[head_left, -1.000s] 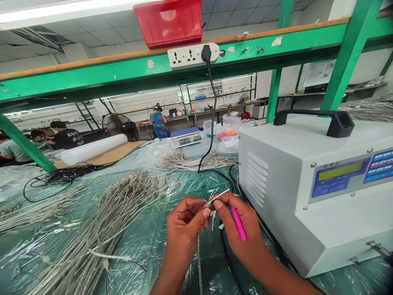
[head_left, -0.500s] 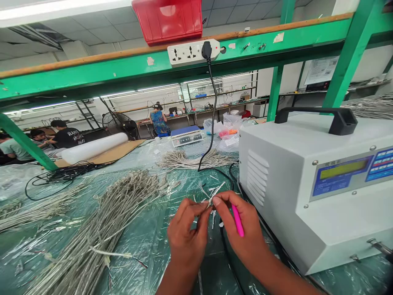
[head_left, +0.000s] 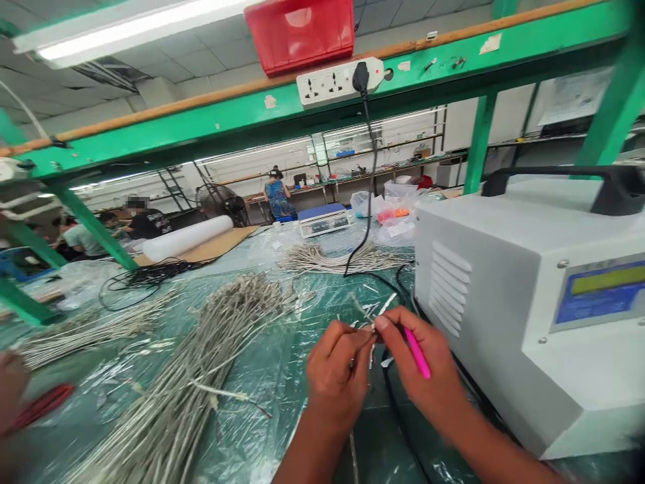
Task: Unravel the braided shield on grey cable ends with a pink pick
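Note:
My left hand (head_left: 336, 370) pinches a thin grey cable (head_left: 353, 452) near its stripped end; the cable's lower length shows below the hand. Against it, the thumb and forefinger of my right hand (head_left: 426, 356) are closed on the same end. A bright pink stick-like tool (head_left: 417, 353) is also held in my right hand, its tip hidden by the fingers. Wire ends and a strip of silver foil (head_left: 387, 304) stick out beyond my fingertips. Left of my hands lies a large bundle of grey cables (head_left: 201, 363), with one stripped cable across it.
A grey machine (head_left: 494, 289) with a display stands close on the right. Black cords (head_left: 396, 403) run beside it. Another person's hand (head_left: 11, 390) with a red-handled object (head_left: 43, 407) is at the left edge. Further back are a scale (head_left: 323, 222) and more cables (head_left: 342, 259).
The view has swung left, so everything sits further right. Another person's blurred hand with a red-handled object has come in at the left. My hands keep pinching the cable end.

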`<state>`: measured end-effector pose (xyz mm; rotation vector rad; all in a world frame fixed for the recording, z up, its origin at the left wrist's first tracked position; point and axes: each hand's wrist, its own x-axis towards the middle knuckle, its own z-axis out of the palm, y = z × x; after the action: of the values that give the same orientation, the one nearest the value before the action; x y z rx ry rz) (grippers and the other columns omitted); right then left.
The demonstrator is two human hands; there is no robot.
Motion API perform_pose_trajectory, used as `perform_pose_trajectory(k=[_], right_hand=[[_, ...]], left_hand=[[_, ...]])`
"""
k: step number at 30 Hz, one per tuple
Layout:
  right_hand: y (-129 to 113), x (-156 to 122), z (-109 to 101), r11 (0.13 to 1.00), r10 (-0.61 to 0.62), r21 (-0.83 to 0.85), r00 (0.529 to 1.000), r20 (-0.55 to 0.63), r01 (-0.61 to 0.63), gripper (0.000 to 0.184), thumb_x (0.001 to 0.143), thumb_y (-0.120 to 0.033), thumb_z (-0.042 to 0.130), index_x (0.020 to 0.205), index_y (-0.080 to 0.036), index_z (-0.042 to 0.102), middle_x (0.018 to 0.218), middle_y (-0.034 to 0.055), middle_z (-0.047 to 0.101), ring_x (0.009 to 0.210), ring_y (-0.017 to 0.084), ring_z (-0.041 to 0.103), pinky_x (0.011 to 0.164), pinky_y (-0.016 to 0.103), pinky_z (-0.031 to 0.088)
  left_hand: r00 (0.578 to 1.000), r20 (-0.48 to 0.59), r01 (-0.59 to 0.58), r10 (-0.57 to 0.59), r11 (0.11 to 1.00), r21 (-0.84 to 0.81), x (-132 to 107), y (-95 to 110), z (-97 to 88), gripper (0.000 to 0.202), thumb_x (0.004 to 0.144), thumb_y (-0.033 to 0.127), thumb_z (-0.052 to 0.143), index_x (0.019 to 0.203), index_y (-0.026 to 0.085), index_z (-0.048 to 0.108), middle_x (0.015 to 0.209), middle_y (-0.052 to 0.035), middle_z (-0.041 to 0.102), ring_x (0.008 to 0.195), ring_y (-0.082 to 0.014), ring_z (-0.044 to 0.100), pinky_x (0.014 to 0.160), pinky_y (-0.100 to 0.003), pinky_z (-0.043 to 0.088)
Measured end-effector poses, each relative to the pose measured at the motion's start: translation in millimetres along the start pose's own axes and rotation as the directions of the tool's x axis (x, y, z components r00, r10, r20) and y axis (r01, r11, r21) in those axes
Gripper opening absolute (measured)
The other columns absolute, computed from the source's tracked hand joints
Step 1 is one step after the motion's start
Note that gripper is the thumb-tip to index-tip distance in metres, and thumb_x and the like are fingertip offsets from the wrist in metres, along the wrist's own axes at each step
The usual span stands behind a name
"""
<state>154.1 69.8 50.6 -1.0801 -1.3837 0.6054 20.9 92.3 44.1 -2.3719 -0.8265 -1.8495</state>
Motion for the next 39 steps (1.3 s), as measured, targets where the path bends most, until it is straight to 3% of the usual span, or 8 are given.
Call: perform_pose_trajectory(k=[9, 11, 14, 20, 25, 28, 33, 39], right_hand=[[17.6, 1.3, -2.2, 0.952, -0.161, -0.257, 0.986, 0.044, 0.167, 0.026, 0.095, -0.041, 0.048, 0.078, -0.022, 0.053, 0.061, -0.0030, 0.055, 0.052, 0.014, 0.049, 0.055, 0.026, 0.042], [18.2, -0.2, -2.2, 0.957, -0.133, -0.257, 0.991, 0.021, 0.134, 0.029, 0.094, -0.045, 0.049, 0.077, -0.023, 0.054, 0.061, -0.0015, 0.058, 0.052, 0.015, 0.053, 0.053, 0.026, 0.043], [18.3, -1.8, -2.3, 0.973, -0.051, -0.229, 0.996, -0.078, 0.032, 0.031, 0.091, -0.049, 0.051, 0.079, -0.023, 0.060, 0.066, 0.0011, 0.065, 0.058, 0.018, 0.061, 0.052, 0.027, 0.046], [16.0, 0.9, 0.6, 0.989, -0.072, -0.141, 0.980, -0.183, 0.046, 0.037, 0.087, -0.045, 0.059, 0.119, -0.026, 0.061, 0.091, 0.0030, 0.071, 0.084, 0.022, 0.068, 0.077, 0.033, 0.052], [6.1, 4.1, -1.4, 0.999, -0.026, 0.048, 0.996, 0.085, 0.022, 0.019, 0.087, -0.039, 0.062, 0.092, -0.022, 0.068, 0.087, 0.0036, 0.072, 0.083, 0.020, 0.067, 0.077, 0.029, 0.051], [0.4, 7.0, -4.3, 0.994, 0.022, 0.106, 0.983, 0.181, -0.042, 0.021, 0.090, -0.036, 0.060, 0.078, -0.019, 0.066, 0.074, 0.0005, 0.067, 0.071, 0.016, 0.062, 0.067, 0.025, 0.047], [-1.8, 12.3, -9.3, 0.944, 0.071, 0.290, 0.955, 0.289, -0.158, 0.020, 0.089, -0.032, 0.063, 0.076, -0.017, 0.067, 0.072, -0.0001, 0.068, 0.071, 0.014, 0.062, 0.069, 0.023, 0.048], [-7.2, 14.2, -11.4, 0.878, 0.084, 0.413, 0.928, 0.363, -0.241, 0.022, 0.092, -0.032, 0.060, 0.077, -0.017, 0.067, 0.074, 0.0017, 0.068, 0.077, 0.015, 0.065, 0.074, 0.025, 0.051]], left_hand=[[0.953, -0.015, 0.302, -0.302, 0.953, 0.002, 7.4, 5.8, -1.8, 0.023, 0.090, 0.013, 0.055, 0.109, 0.016, 0.067, 0.082, -0.0050, 0.060, 0.073, -0.0165, 0.056, 0.068, -0.029, 0.047], [0.875, -0.013, 0.478, -0.484, 0.868, -0.133, 12.2, 5.6, -11.0, 0.025, 0.092, 0.018, 0.054, 0.113, 0.017, 0.067, 0.086, -0.0051, 0.058, 0.074, -0.0156, 0.054, 0.069, -0.029, 0.046], [0.706, 0.117, 0.679, -0.698, 0.620, -0.393, 13.1, -0.6, -23.4, 0.024, 0.092, 0.027, 0.055, 0.108, 0.014, 0.067, 0.072, -0.0005, 0.054, 0.062, -0.0131, 0.050, 0.063, -0.028, 0.044], [0.586, 0.432, 0.776, -0.685, 0.322, -0.542, -5.6, -8.7, -21.3, 0.029, 0.086, 0.037, 0.059, 0.101, 0.012, 0.063, 0.069, 0.0016, 0.051, 0.042, -0.0060, 0.031, 0.038, -0.021, 0.028], [0.568, 0.514, 0.784, -0.643, 0.232, -0.576, -18.7, 4.0, -16.1, 0.023, 0.088, 0.035, 0.062, 0.101, 0.016, 0.063, 0.066, 0.0029, 0.055, 0.043, -0.0034, 0.028, 0.042, -0.018, 0.023], [0.563, 0.477, 0.795, -0.675, 0.284, -0.537, -20.7, 7.8, -20.1, 0.022, 0.084, 0.032, 0.070, 0.100, 0.018, 0.064, 0.066, 0.0030, 0.057, 0.047, -0.0037, 0.035, 0.044, -0.016, 0.024], [0.503, 0.477, 0.842, -0.721, 0.285, -0.458, -22.6, 10.1, -24.1, 0.023, 0.082, 0.035, 0.071, 0.090, 0.015, 0.063, 0.065, -0.0020, 0.068, 0.038, -0.0019, 0.032, 0.039, -0.016, 0.020], [0.538, 0.573, 0.817, -0.618, 0.217, -0.534, -22.0, 9.8, -24.6, 0.025, 0.091, 0.037, 0.058, 0.097, 0.014, 0.065, 0.070, -0.0058, 0.072, 0.032, -0.0016, 0.034, 0.035, -0.016, 0.025]])
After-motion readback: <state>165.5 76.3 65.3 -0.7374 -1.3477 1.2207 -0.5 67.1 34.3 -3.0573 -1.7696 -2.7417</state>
